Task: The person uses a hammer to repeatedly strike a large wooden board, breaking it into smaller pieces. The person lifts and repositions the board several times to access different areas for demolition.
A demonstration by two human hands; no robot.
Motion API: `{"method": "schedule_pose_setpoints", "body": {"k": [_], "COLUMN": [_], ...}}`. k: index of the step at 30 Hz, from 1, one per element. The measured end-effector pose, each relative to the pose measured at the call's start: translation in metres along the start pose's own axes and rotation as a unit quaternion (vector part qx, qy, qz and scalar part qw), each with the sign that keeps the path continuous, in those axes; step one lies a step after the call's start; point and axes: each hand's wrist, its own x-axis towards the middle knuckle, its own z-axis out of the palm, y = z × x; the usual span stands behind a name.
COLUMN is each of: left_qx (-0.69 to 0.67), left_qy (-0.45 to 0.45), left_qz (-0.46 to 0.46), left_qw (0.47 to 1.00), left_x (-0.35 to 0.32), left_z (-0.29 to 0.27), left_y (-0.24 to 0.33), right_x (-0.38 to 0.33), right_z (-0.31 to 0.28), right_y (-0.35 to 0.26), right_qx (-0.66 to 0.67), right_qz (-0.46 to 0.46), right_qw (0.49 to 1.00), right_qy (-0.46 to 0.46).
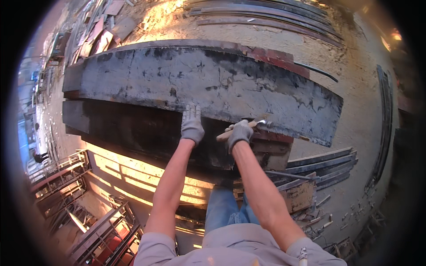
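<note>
A long grey board (177,75) with black stains and cracks lies across the stack in front of me. My left hand (193,124), in a pale knitted glove, rests with its fingers stretched out over the board's near edge. In a matching glove, my right hand (241,133) is closed around the wooden handle of a hammer (223,135). The hammer's metal head is beside the board's near edge, toward the right; whether it touches the board I cannot tell. Under and nearer than the grey board lies a dark, nearly black panel (133,128).
Long dark beams (266,15) lie on the dusty ground at the far side. More stacked beams (324,166) and a metal bar (290,176) are at the near right. Metal racks (102,221) stand at lower left. Scrap boards (100,33) are heaped at the far left.
</note>
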Motion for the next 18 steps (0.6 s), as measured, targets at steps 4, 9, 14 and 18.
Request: {"method": "schedule_pose_setpoints", "body": {"k": [4,9,14,18], "left_qx": [-0.011,0.029,0.032,-0.029], "left_qy": [0.009,-0.015,-0.006,0.02], "left_qz": [0.03,0.037,-0.024,-0.055], "left_qw": [0.999,0.999,0.999,0.998], "left_x": [0.002,0.005,0.003,-0.014], "left_z": [0.006,0.001,-0.002,-0.001], "left_y": [-0.004,0.002,0.015,0.054], "right_x": [-0.003,-0.003,0.057,0.099], "right_z": [-0.043,-0.26,-0.337,-0.174], "right_y": [-0.036,-0.223,-0.333,-0.359], "right_qx": [0.0,-0.414,-0.372,-0.436], "right_qz": [0.009,-0.021,-0.332,-0.557], "right_qw": [0.981,0.888,0.865,0.672], "right_qy": [-0.194,-0.199,-0.058,-0.221]}}
